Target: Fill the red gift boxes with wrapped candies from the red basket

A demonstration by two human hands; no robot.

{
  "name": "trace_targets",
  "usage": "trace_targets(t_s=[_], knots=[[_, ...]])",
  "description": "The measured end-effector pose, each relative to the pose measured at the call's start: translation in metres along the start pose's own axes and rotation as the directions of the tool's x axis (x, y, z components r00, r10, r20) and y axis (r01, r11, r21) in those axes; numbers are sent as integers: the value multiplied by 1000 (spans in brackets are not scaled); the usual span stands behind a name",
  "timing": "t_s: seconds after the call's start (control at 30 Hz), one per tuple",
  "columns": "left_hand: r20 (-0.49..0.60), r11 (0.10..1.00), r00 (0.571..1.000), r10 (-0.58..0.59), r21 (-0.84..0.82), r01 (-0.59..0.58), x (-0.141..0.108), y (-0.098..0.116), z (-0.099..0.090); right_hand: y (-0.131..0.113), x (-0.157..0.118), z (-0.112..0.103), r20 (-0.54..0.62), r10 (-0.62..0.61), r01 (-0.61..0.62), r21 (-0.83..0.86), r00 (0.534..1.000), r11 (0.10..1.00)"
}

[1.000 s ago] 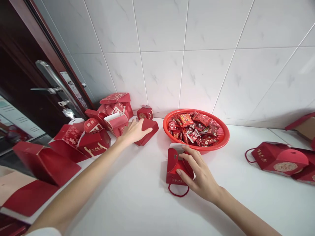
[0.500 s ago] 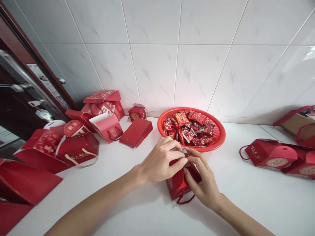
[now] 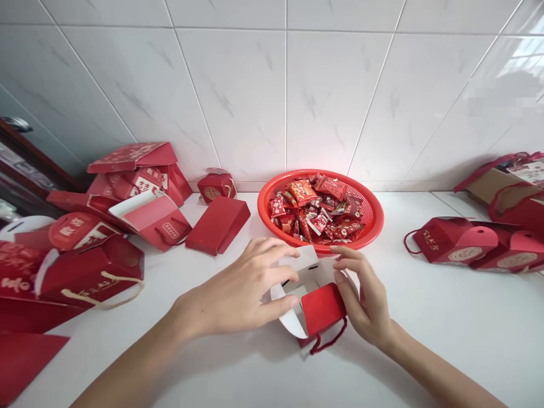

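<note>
A small red paper gift box [image 3: 323,309] stands on the white surface in front of me, its flaps spread apart. Its pale inside shows, and a dark red cord handle hangs at the near end. My left hand [image 3: 250,283] hovers at the left flap, fingers apart and nothing between them. At the opposite side, my right hand [image 3: 361,294] has its thumb and curled fingers around the right flap; part of that contact is hidden. Just behind the box sits a red plastic basket [image 3: 376,226] of wrapped candies [image 3: 318,218].
Several red boxes, some with open lids, crowd the left, among them a box with a rope handle [image 3: 96,272]. A flat red box [image 3: 219,224] lies left of the basket. Closed boxes [image 3: 457,241] stand at right beside a brown open bag [image 3: 497,190]. A tiled wall [image 3: 238,102] rises behind.
My hands have moved apart, and the box's flaps, earlier drawn together under my fingers, now stand open with the pale inside showing. The camera view has shifted to the right and down.
</note>
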State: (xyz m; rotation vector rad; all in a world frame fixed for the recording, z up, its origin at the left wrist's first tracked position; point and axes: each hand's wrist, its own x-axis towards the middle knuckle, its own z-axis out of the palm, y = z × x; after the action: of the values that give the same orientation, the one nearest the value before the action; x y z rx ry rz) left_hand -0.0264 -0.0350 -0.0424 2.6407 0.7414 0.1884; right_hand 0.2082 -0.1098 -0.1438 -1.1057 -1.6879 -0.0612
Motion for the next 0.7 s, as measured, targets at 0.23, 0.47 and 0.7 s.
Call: trace_targets(t_s=[0.23,0.47,0.7], knots=[[113,1000,993,-19,25,17,-2,-3,-5,-13,22,-23,399,-399,464,-79,826,882],[125,999,992,-20,51,14,-3,-2,-3,-41,41,-49,595,-237,350,-80,768,933],[76,996,997,1,93,-8,-8,-6,2,-50,18,-50,449,-324,456,-223,833,862]])
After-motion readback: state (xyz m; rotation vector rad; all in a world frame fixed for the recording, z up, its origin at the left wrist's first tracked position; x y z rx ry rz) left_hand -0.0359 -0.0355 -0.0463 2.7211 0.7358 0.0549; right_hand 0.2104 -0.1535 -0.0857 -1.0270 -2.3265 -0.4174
